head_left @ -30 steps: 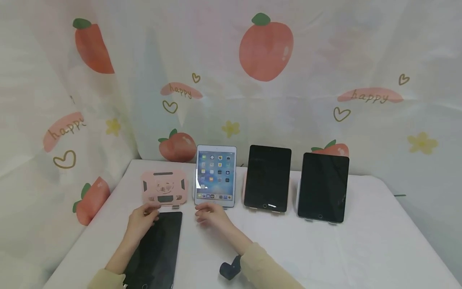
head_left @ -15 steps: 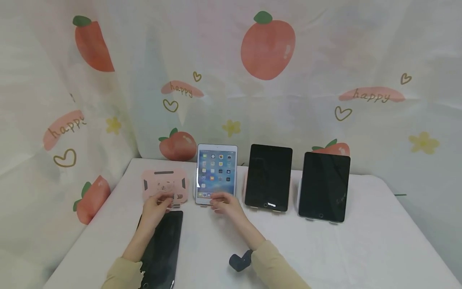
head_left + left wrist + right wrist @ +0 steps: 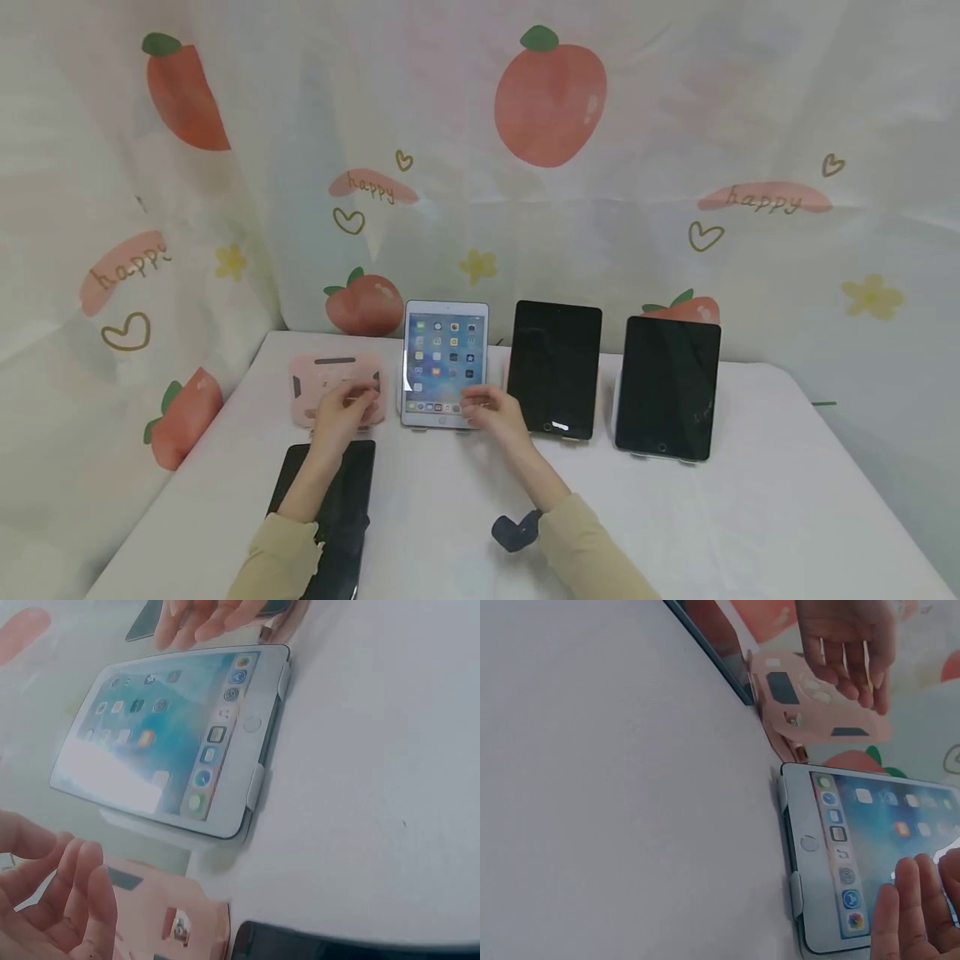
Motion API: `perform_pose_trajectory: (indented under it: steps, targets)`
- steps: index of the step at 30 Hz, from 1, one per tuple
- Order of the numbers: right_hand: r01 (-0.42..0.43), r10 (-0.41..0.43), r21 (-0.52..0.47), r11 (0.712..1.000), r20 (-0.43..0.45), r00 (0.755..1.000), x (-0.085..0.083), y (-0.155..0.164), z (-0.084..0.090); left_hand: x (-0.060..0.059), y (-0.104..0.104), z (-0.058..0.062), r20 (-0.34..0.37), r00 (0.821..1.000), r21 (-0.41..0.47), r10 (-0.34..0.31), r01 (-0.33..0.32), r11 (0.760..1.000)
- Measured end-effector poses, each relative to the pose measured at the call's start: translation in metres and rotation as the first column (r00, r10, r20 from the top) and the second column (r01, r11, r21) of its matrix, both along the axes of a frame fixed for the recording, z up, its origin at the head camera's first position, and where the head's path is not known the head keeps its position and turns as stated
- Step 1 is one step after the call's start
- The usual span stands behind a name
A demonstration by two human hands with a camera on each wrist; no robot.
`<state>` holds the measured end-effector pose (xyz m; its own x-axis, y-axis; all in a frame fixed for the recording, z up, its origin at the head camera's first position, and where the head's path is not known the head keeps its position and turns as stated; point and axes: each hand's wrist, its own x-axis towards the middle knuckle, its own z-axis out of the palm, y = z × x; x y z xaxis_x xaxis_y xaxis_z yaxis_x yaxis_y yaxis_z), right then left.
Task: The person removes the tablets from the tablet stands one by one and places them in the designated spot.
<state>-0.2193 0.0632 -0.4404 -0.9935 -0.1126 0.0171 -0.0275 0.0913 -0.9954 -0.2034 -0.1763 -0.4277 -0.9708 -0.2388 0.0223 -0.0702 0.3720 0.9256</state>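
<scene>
My left hand (image 3: 339,418) hovers in front of the pink tablet stand (image 3: 306,392), its fingers loosely bent with nothing between them. In the left wrist view the fingers (image 3: 75,892) lie beside the white tablet (image 3: 150,742). That tablet is propped upright on a stand and shows a lit home screen of app icons. Over its lower right corner in the head view is my right hand (image 3: 501,419), also holding nothing. Relaxed fingers (image 3: 911,900) overlap the screen in the right wrist view. A black tablet (image 3: 348,508) lies flat under my left forearm.
Two black tablets, one in the middle (image 3: 558,367) and one farther right (image 3: 669,387), lean on stands with dark screens. A small dark device (image 3: 515,533) is at my right wrist. A peach-printed curtain (image 3: 615,242) hangs behind the white-covered table (image 3: 750,517).
My left hand has moved forward from over the flat black tablet to the pink stand. The right hand has shifted right and forward, from the white tablet's lower left to its lower right corner.
</scene>
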Motion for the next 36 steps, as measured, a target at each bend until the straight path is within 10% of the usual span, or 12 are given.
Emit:
perform_pose_trajectory:
  steps: [36]
  targets:
    - [0.171, -0.147, 0.138, 0.976, -0.165, 0.975, -0.054, 0.024, 0.051, -0.053, 0.026, 0.027, -0.074, 0.997, 0.033, -0.038, 0.041, 0.999]
